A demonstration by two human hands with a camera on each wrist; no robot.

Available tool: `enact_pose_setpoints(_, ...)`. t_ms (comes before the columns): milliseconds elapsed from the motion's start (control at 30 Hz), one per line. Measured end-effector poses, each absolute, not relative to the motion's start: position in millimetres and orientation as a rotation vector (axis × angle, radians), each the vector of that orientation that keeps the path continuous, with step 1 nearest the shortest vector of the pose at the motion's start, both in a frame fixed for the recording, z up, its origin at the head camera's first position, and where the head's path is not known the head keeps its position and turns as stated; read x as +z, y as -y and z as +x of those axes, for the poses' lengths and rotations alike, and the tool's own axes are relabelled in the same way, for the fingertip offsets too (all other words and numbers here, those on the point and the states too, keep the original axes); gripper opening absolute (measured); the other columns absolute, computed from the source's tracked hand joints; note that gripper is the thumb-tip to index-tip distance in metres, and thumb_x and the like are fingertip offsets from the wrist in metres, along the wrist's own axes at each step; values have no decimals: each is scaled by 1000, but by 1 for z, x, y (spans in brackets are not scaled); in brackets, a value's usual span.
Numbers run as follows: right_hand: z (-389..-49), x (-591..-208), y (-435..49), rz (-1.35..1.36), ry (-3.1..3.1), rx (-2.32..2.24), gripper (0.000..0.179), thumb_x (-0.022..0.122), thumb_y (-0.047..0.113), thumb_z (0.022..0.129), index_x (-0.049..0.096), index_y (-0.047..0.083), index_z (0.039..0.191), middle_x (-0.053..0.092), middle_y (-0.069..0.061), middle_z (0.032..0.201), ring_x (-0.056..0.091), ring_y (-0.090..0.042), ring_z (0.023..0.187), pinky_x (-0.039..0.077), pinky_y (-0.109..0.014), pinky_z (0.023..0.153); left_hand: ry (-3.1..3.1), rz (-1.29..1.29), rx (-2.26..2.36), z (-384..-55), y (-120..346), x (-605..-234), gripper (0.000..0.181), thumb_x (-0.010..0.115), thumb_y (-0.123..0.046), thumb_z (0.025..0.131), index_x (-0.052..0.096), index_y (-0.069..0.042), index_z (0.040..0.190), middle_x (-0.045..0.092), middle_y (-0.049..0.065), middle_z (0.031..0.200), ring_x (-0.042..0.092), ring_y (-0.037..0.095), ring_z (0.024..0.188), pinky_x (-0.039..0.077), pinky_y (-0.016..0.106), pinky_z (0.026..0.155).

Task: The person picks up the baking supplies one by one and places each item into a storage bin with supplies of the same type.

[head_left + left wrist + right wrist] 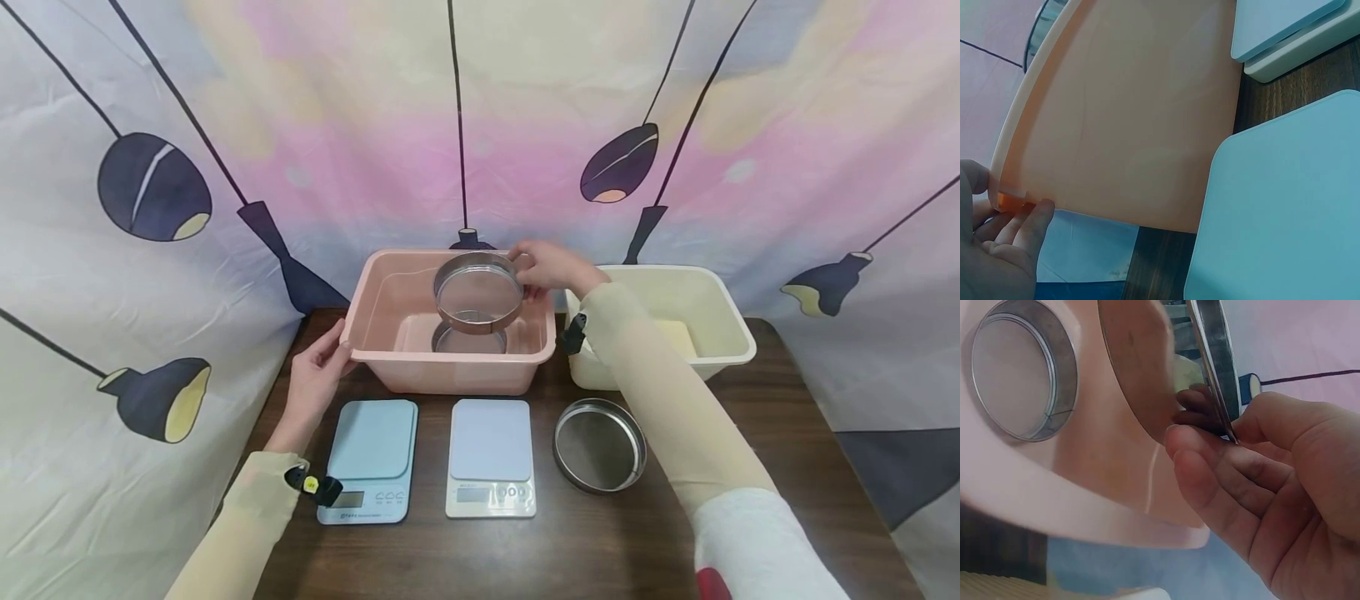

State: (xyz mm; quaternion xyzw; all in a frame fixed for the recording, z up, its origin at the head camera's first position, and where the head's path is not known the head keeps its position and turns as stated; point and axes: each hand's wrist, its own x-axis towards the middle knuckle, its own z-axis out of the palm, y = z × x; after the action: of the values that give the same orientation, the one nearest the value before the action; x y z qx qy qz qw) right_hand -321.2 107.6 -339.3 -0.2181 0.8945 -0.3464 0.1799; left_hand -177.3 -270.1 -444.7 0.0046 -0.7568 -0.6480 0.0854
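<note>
My right hand (pixel 555 265) pinches the rim of a round metal sieve (pixel 480 292) between thumb and fingers. It holds this sieve tilted above the pink basin (pixel 450 377). Inside the basin lies a second round sieve (pixel 1025 381), partly hidden behind the raised one in the head view. At the basin's left corner, my left hand (pixel 315 375) grips the rim, with the thumb on the edge and the fingers beneath, as the left wrist view also shows.
A cream basin (pixel 731 342) stands right of the pink one, partly behind my right forearm. In front are a light blue kitchen scale (pixel 372 442), a white kitchen scale (pixel 491 442) and a third sieve (pixel 600 446) on the dark wooden table (pixel 570 550). Patterned cloth hangs behind.
</note>
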Motion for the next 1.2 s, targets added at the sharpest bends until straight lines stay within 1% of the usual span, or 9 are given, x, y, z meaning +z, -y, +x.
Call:
enact_pose_setpoints(100,-325,-344,-104,-619,-2520,-968,47,54,1,100,50,-2,147,73,-20,88,69,-19,63,64,-31,61,2248,22,-1932,-178,269,-445,50,55,-8,108,42,2,155,46,27,155,66,-8,103,56,14,87)
enact_pose_setpoints(333,-329,-350,-96,-586,-2474,-1011,47,55,2,100,49,-2,147,73,-18,83,70,-19,63,66,-36,65,2213,43,-1978,-179,269,-446,50,53,-5,107,41,4,155,45,29,155,67,-5,105,57,15,88)
enact_pose_setpoints(433,-330,-352,-94,-582,-2481,-1002,47,56,1,100,50,-2,146,72,-19,86,70,-19,62,66,-38,66,2216,54,-1974,-179,269,-446,50,53,-5,107,42,3,155,45,28,155,68,-3,105,57,15,88)
enact_pose_setpoints(600,-330,-357,-92,-573,-2494,-964,43,58,1,101,51,-2,144,70,-24,104,71,-21,65,67,-42,71,2241,60,-1955,-178,268,-445,50,54,-7,107,43,1,155,46,26,156,67,-3,107,57,15,89)
enact_pose_setpoints(733,-331,-360,-92,-571,-2490,-955,42,57,1,102,50,-3,143,66,-29,116,71,-22,66,67,-43,72,2244,42,-1948,-177,267,-442,50,54,-8,108,43,1,156,45,26,156,67,-3,108,57,15,89)
enact_pose_setpoints(833,-332,-361,-90,-575,-2492,-955,42,57,1,101,51,-4,142,63,-30,126,71,-21,65,67,-42,71,2240,34,-1946,-177,267,-442,50,55,-8,108,43,1,155,46,26,156,67,-2,108,57,15,89)
enact_pose_setpoints(967,-334,-363,-88,-589,-2512,-931,43,56,0,99,52,-4,142,62,-30,132,70,-18,61,67,-38,67,2247,35,-1938,-178,267,-441,50,55,-8,108,43,1,155,46,26,156,67,-2,108,57,15,89)
enact_pose_setpoints(1133,-335,-368,-84,-597,-2523,-894,44,57,1,99,54,-1,143,66,-28,126,70,-18,62,66,-36,66,2278,59,-1918,-177,267,-441,50,55,-10,108,43,-1,156,46,23,157,67,-1,109,56,15,90)
enact_pose_setpoints(1200,-335,-370,-83,-597,-2503,-899,44,57,1,100,53,-1,144,68,-28,119,70,-19,63,67,-39,69,2305,77,-1895,-176,267,-441,51,55,-12,108,43,-4,157,47,21,157,67,2,112,56,15,90)
